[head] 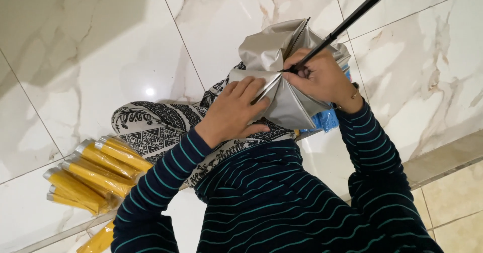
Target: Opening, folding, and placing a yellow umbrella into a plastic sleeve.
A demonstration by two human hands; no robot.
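Both hands on silver umbrella canopy (282, 89): left hand (234, 113) flat/open, right hand (322, 78) gripping black shaft (352, 19); yellow folded packs (95, 175) nearby.

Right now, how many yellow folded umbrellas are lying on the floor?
6, maybe more hidden. Five yellow umbrellas lie stacked side by side at the lower left, beside the left sleeve. One more pokes out at the bottom edge, partly covered by that sleeve.

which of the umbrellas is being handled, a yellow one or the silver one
The silver umbrella, under both hands on the person's lap; the yellow folded umbrellas lie untouched on the floor.
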